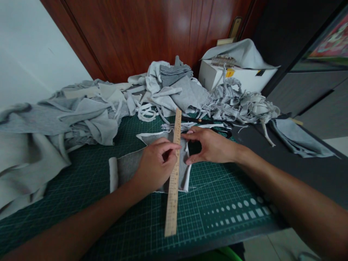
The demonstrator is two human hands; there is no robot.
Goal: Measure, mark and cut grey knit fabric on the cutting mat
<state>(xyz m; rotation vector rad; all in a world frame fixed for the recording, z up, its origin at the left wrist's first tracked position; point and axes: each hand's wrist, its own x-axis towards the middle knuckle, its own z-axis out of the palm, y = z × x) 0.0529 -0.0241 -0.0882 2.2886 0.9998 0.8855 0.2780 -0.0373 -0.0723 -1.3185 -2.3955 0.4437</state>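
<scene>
A wooden ruler (173,181) lies lengthwise across a grey piece of fabric (129,166) with pale, curled edges. The fabric rests on a green cutting mat (223,185). My left hand (157,163) is on the fabric at the ruler's left side, fingers bent and thumb and forefinger close together at the ruler; what they grip, if anything, is unclear. On the other side, my right hand (208,146) touches the fabric's right edge, with thumb and forefinger spread apart.
Scissors (201,120) and thin fabric strips lie behind the fabric. Heaps of grey cloth (89,108) spread along the left and back. A tangle of strips (252,105) and a white box (217,76) are at the back right, folded cloth (301,136) at the right.
</scene>
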